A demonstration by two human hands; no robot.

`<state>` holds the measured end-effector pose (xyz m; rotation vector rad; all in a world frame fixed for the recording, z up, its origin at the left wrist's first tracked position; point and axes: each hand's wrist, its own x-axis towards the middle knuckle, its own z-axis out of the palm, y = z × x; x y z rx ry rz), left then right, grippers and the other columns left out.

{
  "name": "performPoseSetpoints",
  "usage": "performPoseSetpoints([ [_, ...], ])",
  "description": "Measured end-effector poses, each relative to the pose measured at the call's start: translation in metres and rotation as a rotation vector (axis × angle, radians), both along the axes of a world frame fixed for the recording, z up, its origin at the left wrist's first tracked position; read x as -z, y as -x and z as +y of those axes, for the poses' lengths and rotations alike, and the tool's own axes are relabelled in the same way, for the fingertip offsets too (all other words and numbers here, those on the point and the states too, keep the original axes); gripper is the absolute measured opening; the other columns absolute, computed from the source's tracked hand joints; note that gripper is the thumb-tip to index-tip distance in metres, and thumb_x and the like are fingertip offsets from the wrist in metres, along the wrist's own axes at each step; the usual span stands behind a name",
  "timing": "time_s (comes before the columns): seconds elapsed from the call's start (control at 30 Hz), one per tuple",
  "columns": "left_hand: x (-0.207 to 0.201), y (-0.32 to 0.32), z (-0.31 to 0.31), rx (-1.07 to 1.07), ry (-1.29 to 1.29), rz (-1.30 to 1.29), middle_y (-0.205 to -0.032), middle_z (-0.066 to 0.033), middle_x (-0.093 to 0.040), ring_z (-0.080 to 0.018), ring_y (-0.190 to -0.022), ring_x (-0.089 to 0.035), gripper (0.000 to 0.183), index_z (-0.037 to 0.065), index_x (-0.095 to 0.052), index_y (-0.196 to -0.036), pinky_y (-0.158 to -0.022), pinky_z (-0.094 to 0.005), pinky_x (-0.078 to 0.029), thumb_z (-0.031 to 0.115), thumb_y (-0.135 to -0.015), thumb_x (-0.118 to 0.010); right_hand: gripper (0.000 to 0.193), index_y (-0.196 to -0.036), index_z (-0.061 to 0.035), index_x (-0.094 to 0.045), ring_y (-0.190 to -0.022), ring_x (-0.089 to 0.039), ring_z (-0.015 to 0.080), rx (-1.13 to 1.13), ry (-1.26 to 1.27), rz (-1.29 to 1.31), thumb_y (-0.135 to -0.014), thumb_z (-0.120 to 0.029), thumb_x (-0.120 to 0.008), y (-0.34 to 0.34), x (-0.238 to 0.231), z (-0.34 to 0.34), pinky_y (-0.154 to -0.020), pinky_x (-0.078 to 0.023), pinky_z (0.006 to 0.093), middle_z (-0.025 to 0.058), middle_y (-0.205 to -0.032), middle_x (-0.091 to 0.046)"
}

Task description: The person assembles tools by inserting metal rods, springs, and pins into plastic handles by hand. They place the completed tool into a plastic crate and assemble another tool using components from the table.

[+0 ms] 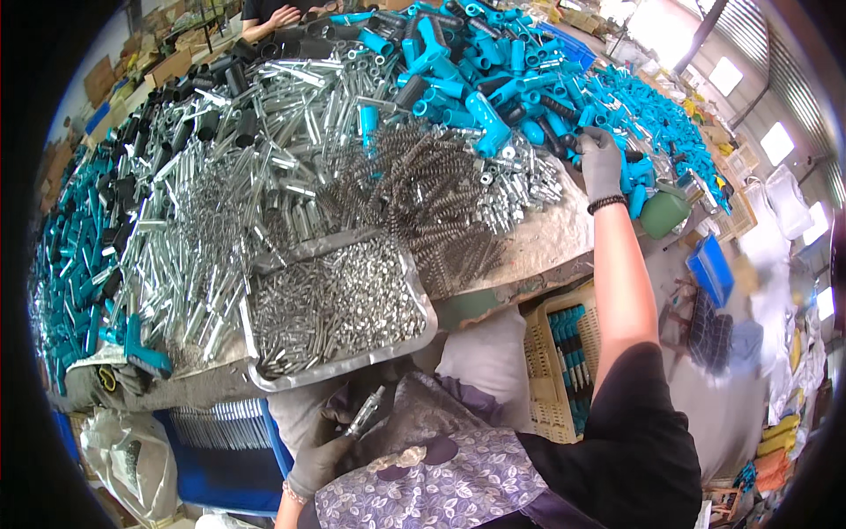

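Observation:
My left hand [319,454], in a grey glove, is low at the lap and closed around a shiny metal cylindrical part [367,411] that points up and away. My right hand [601,164], gloved too, reaches far across the table to the right. Its fingers are curled at the edge of the heap, beside dark and teal plastic parts [639,167]; what they hold, if anything, is hidden. Between the hands lie dark coil springs [414,181] and a pile of small metal fittings [522,183]. A metal tray [421,339] of small pins stands at the table's near edge.
Silver metal tubes [189,229] cover the left of the table, with teal parts [75,264] beyond. A green container [664,212] stands right of my wrist. Below are a yellow crate [539,388] and blue bin [220,480]. Another person's hand [284,16] is at the far side.

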<state>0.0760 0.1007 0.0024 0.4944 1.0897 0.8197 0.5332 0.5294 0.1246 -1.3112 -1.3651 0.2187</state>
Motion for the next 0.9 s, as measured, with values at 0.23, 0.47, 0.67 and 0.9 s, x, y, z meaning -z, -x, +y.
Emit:
performPoseSetpoints([
  [0.23,0.023,0.0,-0.004,-0.18,-0.144,-0.08,-0.114,-0.0103,-0.053,-0.0222,-0.103,-0.057,0.037,0.002,-0.049,-0.115,-0.086,-0.0376,-0.052,-0.005,-0.082,-0.066,0.035,-0.113,-0.0079,-0.068,-0.1,-0.069,0.0315,0.026,0.045,-0.363,-0.084,-0.028,-0.07,0.036,0.004,0.093,-0.087,-0.054,0.0399,0.0163,-0.105,-0.072],
  [0.47,0.035,0.0,0.0,-0.229,-0.231,-0.063,-0.115,-0.0099,-0.054,-0.0218,-0.104,-0.056,0.036,0.003,-0.051,-0.113,-0.088,-0.0369,-0.051,-0.003,-0.082,-0.069,0.062,-0.122,-0.0081,-0.055,-0.108,-0.062,0.0426,0.395,0.091,-0.452,-0.072,-0.038,-0.078,0.086,-0.015,0.127,-0.095,-0.051,0.0486,0.0277,-0.123,-0.055],
  [0.67,0.033,-0.001,0.001,-0.203,-0.183,-0.084,-0.114,-0.0074,-0.055,-0.0198,-0.109,-0.053,0.035,0.003,-0.052,-0.111,-0.096,-0.0364,-0.045,0.0,-0.081,-0.069,0.038,-0.117,-0.0198,-0.07,-0.125,-0.055,0.0362,0.131,0.232,-0.95,-0.08,-0.017,-0.062,0.063,-0.036,0.164,-0.106,-0.045,0.0429,0.0116,-0.14,-0.051],
  [0.9,0.019,-0.009,-0.016,-0.298,-0.166,-0.027,-0.107,-0.0099,-0.059,-0.0184,-0.093,-0.061,0.034,0.001,-0.051,-0.113,-0.078,-0.0327,-0.053,-0.002,-0.081,-0.063,0.032,-0.116,-0.0103,-0.062,-0.114,-0.059,0.04,-0.013,-0.208,-0.569,-0.084,-0.006,-0.064,0.065,-0.061,0.091,-0.102,-0.046,0.0426,0.0205,-0.121,-0.062],
])
